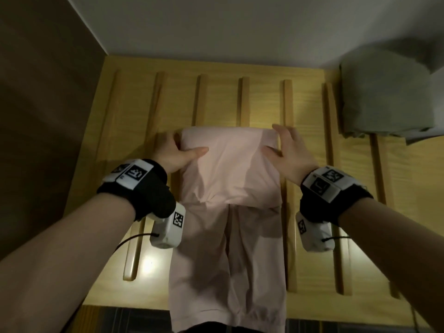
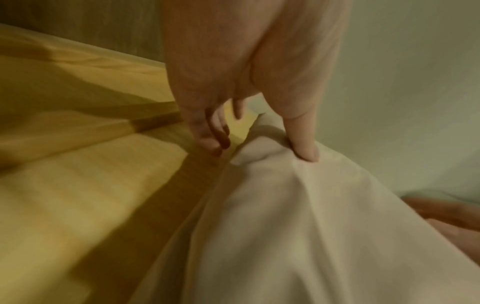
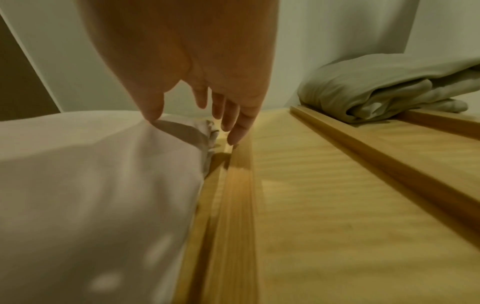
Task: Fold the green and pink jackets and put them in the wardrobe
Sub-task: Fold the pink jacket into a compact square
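The pink jacket (image 1: 228, 169) lies on the slatted wooden shelf (image 1: 312, 236), its far part folded over and its lower part hanging past the front edge. My left hand (image 1: 177, 152) is at its far left corner: the thumb presses on the fabric (image 2: 285, 226) and the fingers (image 2: 215, 144) reach down beside it onto the wood. My right hand (image 1: 286, 145) is at the far right corner with straight fingers (image 3: 233, 133) along a slat and the thumb touching the fabric (image 3: 91, 185). The green jacket (image 1: 384, 99) sits folded at the back right (image 3: 389, 88).
Raised wooden slats (image 1: 288, 224) run front to back across the shelf. A brown side panel (image 1: 48, 92) closes the left and a pale back wall (image 1: 216, 27) the rear. Bare shelf shows between the two jackets (image 3: 337, 205).
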Demonstrator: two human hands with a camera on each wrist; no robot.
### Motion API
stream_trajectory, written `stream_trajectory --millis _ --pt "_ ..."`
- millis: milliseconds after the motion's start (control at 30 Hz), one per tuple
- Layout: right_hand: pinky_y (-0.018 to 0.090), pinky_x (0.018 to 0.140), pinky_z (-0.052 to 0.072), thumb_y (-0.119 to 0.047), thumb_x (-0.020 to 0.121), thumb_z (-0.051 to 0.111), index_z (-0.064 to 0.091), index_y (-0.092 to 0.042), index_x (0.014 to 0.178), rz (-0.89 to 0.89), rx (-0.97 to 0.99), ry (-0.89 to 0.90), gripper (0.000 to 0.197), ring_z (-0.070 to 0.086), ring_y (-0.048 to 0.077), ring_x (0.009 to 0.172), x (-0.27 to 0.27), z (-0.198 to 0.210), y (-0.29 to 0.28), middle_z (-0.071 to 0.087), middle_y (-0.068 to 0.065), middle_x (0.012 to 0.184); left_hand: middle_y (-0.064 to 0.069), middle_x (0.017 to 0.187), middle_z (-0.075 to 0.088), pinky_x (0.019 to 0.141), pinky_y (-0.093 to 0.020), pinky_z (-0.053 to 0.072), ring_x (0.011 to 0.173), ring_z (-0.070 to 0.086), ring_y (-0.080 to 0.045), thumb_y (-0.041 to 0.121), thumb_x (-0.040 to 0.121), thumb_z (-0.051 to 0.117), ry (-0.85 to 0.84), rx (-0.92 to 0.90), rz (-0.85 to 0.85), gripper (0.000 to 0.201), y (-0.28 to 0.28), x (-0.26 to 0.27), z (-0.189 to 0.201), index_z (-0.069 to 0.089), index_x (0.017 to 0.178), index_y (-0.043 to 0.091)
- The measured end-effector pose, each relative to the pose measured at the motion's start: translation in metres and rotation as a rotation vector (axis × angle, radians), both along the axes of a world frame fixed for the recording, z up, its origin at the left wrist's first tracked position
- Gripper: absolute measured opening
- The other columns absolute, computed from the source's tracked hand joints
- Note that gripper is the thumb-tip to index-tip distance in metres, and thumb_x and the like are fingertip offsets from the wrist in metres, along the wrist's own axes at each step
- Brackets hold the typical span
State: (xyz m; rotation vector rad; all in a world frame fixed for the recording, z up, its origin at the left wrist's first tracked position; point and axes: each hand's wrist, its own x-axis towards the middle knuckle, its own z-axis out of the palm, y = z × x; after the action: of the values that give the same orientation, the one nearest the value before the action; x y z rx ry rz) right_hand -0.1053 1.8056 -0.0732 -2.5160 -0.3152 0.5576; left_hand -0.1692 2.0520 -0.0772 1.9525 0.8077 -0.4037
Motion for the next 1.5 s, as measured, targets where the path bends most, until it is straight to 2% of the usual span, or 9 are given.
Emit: stream_trajectory --millis 167,333,533,633,767,967,1200,1333,1500 --pt "0.04 0.11 0.021 -0.037 0.093 0.047 0.02 -0.012 0.147 0.125 -0.14 0.041 0.065 0.02 0.031 0.137 0.023 -0.001 0.01 0.03 0.008 0.15 -0.004 0.139 0.044 0.086 -0.023 0.034 0.111 0.044 -0.012 0.036 0.072 0.077 -0.03 0.05 -0.121 0.085 0.0 0.015 0.003 0.032 0.14 0.013" --pt "0.04 0.1 0.03 -0.041 0.087 0.055 0.053 -0.011 0.118 0.287 -0.314 0.087 0.044 0.037 0.033 0.118 0.037 -0.004 0.014 0.052 0.014 0.119 -0.009 0.126 0.055 0.078 -0.026 0.037 0.107 0.053 -0.022 0.033 0.07 0.079 0.114 0.145 -0.227 0.072 -0.001 0.028 0.003 0.048 0.129 0.007" --pt "0.026 0.064 0.031 -0.019 0.084 0.059 0.049 -0.011 0.092 0.19 -0.02 -0.001 0.015 0.048 0.024 0.089 0.046 0.007 0.018 0.049 0.008 0.098 -0.006 0.108 0.057 0.072 -0.023 0.038 0.095 0.051 -0.017 0.022 0.069 0.081 -0.144 0.161 -0.194 0.053 0.0 0.038 0.016 0.053 0.111 0.005" --pt "0.022 0.052 0.028 -0.013 0.081 0.06 0.043 -0.014 0.08 0.086 0.111 -0.186 0.018 0.046 0.02 0.074 0.049 0.023 0.02 0.05 0.003 0.082 -0.004 0.089 0.053 0.056 -0.021 0.034 0.078 0.048 -0.013 0.019 0.071 0.079 -0.371 0.181 -0.172 0.043 0.001 0.04 0.036 0.046 0.097 0.009" --pt "0.025 0.06 0.034 -0.01 0.077 0.065 0.044 -0.018 0.076 0.031 0.307 -0.277 0.023 0.046 0.016 0.072 0.044 0.048 0.013 0.049 0.004 0.084 0.002 0.084 0.054 0.057 -0.022 0.037 0.074 0.049 -0.011 0.015 0.073 0.075 -0.511 0.247 -0.214 0.037 0.011 0.032 0.058 0.047 0.097 0.012" --pt "0.038 0.06 0.039 0.002 0.064 0.071 0.05 -0.005 0.072 0.351 0.24 -0.311 0.024 0.049 0.027 0.067 0.0 0.053 -0.012 0.048 0.005 0.076 0.0 0.084 0.053 0.058 -0.024 0.031 0.073 0.046 -0.007 0.032 0.062 0.062 -0.535 0.245 -0.509 0.035 0.011 -0.024 0.06 0.051 0.087 0.011" --pt "0.032 0.08 0.035 -0.024 0.064 0.075 0.059 -0.019 0.1 0.549 -0.03 -0.094 0.039 0.054 0.025 0.103 -0.07 0.008 -0.031 0.059 0.0 0.105 -0.007 0.096 0.058 0.069 -0.037 0.046 0.087 0.056 -0.031 0.021 0.063 0.081 -0.286 0.475 -0.88 0.036 -0.002 -0.091 0.018 0.058 0.089 0.011" --pt "0.038 0.074 0.046 -0.034 0.061 0.075 0.055 -0.021 0.102 0.523 -0.045 -0.213 0.048 0.055 0.024 0.1 -0.088 0.0 -0.029 0.062 0.002 0.101 -0.006 0.091 0.063 0.071 -0.032 0.04 0.09 0.055 -0.023 0.04 0.073 0.061 -0.388 0.616 -0.876 0.028 -0.022 -0.107 0.022 0.056 0.087 0.016" --pt "0.045 0.079 0.048 -0.03 0.054 0.084 0.061 -0.018 0.11 0.53 -0.079 -0.231 0.062 0.059 0.03 0.1 -0.094 0.003 -0.016 0.064 0.006 0.104 0.004 0.066 0.064 0.052 -0.021 0.044 0.056 0.061 -0.014 0.046 0.073 0.067 -0.461 0.549 -0.96 0.028 -0.066 -0.125 0.024 0.064 0.074 0.018"
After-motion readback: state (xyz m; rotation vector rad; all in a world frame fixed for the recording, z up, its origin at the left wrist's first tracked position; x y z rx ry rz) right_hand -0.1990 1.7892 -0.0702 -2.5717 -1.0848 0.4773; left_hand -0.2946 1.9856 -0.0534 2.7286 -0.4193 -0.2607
